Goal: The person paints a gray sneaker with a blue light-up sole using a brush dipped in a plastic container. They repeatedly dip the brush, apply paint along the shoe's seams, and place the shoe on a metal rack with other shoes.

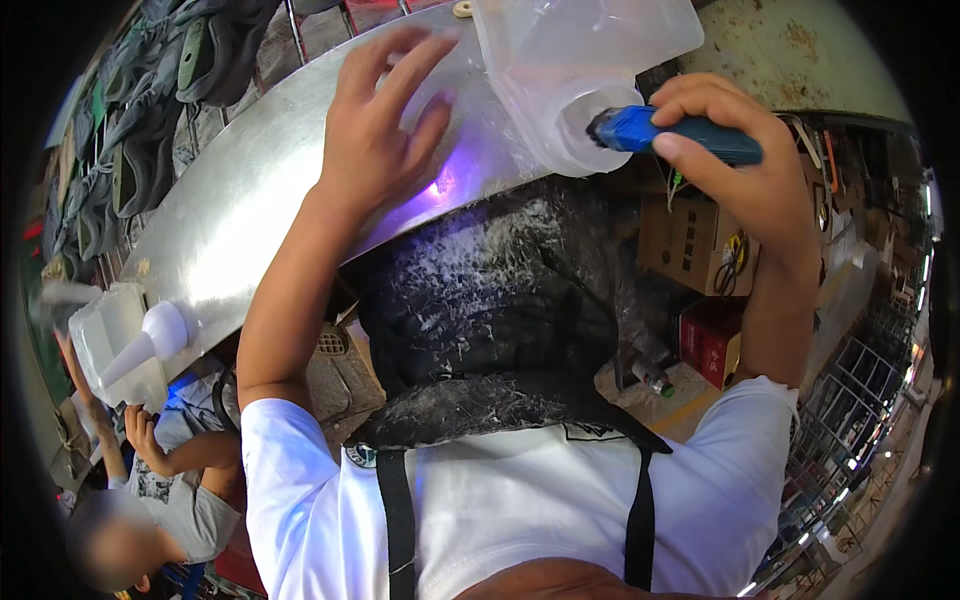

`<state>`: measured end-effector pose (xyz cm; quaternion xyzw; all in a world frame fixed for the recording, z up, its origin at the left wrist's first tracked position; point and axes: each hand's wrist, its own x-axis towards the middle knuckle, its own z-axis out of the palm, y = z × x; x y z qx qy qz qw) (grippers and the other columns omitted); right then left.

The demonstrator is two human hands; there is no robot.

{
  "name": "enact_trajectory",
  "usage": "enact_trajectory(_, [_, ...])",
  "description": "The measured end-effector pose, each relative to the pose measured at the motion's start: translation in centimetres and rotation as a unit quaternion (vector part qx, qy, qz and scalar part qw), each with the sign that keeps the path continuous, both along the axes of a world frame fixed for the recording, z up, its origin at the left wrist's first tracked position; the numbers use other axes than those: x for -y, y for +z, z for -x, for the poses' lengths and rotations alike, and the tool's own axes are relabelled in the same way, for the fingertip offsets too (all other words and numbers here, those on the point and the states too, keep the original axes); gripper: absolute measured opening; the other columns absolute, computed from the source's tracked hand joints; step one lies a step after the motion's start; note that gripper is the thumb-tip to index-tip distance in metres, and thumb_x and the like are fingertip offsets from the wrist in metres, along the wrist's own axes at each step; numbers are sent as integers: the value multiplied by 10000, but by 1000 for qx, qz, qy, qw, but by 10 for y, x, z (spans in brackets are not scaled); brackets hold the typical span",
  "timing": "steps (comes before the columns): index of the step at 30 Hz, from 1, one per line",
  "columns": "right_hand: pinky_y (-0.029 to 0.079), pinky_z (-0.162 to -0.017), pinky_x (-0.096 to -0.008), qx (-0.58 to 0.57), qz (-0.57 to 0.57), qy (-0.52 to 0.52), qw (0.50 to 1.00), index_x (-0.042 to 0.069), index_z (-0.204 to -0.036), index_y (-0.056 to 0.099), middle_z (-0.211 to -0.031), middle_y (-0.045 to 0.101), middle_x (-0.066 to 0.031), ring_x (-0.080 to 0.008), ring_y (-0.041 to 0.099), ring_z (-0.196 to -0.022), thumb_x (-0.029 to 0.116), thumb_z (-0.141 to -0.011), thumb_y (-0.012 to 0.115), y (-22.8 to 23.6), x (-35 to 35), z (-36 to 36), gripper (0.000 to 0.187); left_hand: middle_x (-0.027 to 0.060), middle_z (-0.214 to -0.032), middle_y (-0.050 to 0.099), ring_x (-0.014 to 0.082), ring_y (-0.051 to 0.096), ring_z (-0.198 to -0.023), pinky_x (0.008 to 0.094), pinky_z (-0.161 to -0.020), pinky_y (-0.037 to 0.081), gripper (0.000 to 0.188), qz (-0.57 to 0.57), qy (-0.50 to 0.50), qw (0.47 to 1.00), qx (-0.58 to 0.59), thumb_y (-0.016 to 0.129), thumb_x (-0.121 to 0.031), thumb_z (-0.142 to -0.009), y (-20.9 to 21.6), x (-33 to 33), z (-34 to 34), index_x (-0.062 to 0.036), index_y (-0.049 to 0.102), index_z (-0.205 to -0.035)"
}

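Note:
In my right hand (735, 140) is a blue-handled brush (640, 130), pinched between thumb and fingers. Its dark tip reaches into the round mouth of a translucent white plastic jug (545, 90), which lies on its side at the far edge of the metal table. My left hand (380, 125) hovers over the shiny metal table (245, 185), left of the jug, with fingers spread and nothing held. How deep the brush tip goes, and what is inside the jug, I cannot tell.
Several grey shoes (205, 55) hang on a rack at the far left. A white funnel-tipped bottle (150, 340) rests on a clear tray at the table's left end, beside another person (190, 470). Cardboard boxes (690, 240) and a red box (710, 340) stand below, to the right.

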<state>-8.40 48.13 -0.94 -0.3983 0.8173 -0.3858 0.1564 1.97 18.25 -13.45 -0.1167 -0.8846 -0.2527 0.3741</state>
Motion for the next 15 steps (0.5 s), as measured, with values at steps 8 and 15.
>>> enact_trajectory(8, [518, -713, -378, -53, -109, 29, 992, 49, -1033, 666, -844, 674, -144, -280, 666, -756, 179, -829, 767, -6, 27, -8, 262, 249, -1624, 294, 452, 318, -1486, 510, -1196, 296, 574, -42, -77, 996, -3, 700, -77, -875, 19, -48, 48, -173, 595, -1431])
enact_trajectory(15, [544, -782, -461, -177, -258, 215, 925, 48, -1005, 668, -905, 691, -168, -385, 675, -894, 50, -789, 689, 10, 37, -6, 216, 262, -1581, 363, 442, 392, -1443, 492, -1173, 340, 567, -76, -102, 991, -33, 691, 8, -855, 16, -48, 51, -163, 625, -1392])
